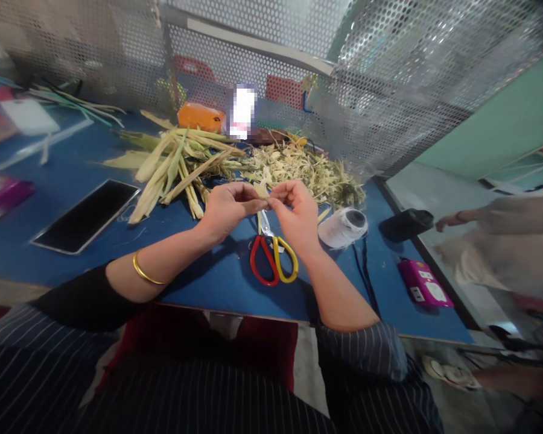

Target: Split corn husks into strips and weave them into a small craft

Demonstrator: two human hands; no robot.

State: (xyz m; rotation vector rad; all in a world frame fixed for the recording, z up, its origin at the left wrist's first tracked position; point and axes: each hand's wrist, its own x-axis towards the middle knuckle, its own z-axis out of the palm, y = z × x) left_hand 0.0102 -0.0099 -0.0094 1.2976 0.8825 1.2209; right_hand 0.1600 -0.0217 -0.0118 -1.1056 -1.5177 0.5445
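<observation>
My left hand (228, 211) and my right hand (296, 214) meet above the table, thumbs and fingers pinched together. Between the fingertips is a small pale piece of corn husk (261, 189), mostly covered by the fingers. Just below them lies a pair of scissors (266, 256) with one red and one yellow handle, its blades partly under my hands. Beyond my left hand spreads a bundle of dried corn husks (163, 160). Past my right hand is a heap of husk scraps (294, 169). A cone of white thread (342, 228) lies to the right of my right hand.
On the blue table (226, 289), a dark-screened phone (88, 214) lies left. A black cylinder (406, 225) and a purple packet (425, 283) sit near the right edge. An orange packet (201, 117) stands by the perforated metal screen (248, 48). Another person (516, 241) is at right.
</observation>
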